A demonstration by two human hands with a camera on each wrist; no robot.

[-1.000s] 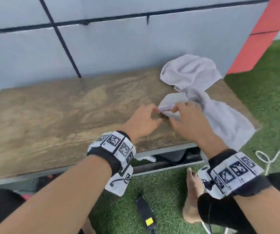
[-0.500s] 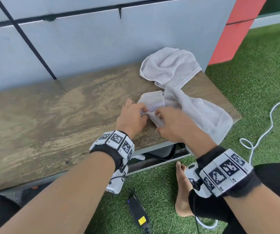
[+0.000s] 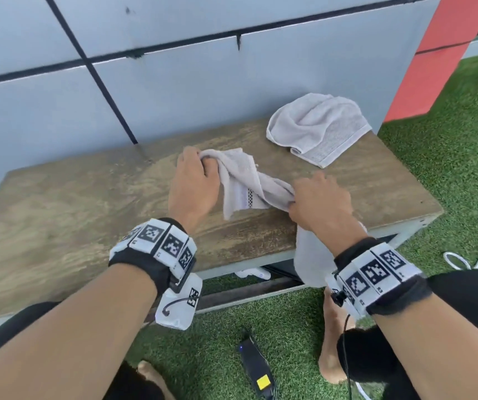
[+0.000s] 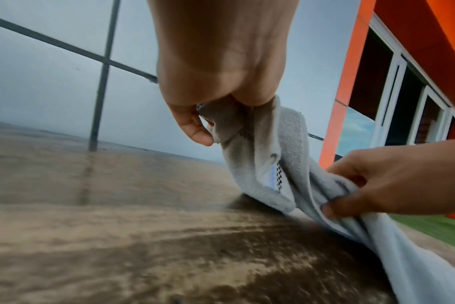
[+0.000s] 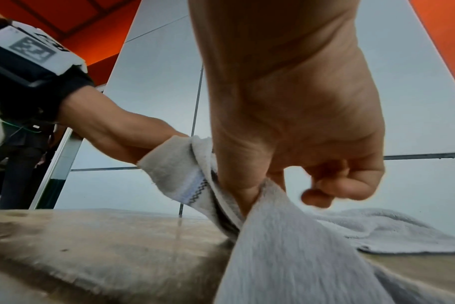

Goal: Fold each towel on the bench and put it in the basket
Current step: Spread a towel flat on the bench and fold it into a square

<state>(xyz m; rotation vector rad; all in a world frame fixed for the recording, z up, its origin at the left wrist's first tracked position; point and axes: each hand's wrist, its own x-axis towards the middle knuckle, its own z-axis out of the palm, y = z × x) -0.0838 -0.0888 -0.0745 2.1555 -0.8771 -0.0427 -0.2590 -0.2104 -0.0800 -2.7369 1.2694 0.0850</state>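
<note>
Grey terry towel with a checked band (image 3: pixel 243 186) stretches bunched between the left hand (image 3: pixel 193 186) and right hand (image 3: pixel 320 202), both gripping it above the worn wooden bench (image 3: pixel 73 215), a second crumpled grey towel (image 3: pixel 317 128) lying behind near the grey panelled wall (image 3: pixel 188 90), green turf (image 3: pixel 448 174) around.

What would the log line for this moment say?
left hand: holds towel | right hand: pinches towel | second towel: unfolded on bench | basket: unseen

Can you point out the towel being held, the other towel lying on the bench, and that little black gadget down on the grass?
held towel (image 3: pixel 240 183), head view, patterned band between the hands
second towel (image 3: pixel 315 127), head view, crumpled middle
black gadget (image 3: pixel 256 368), head view, body above its yellow label
</note>
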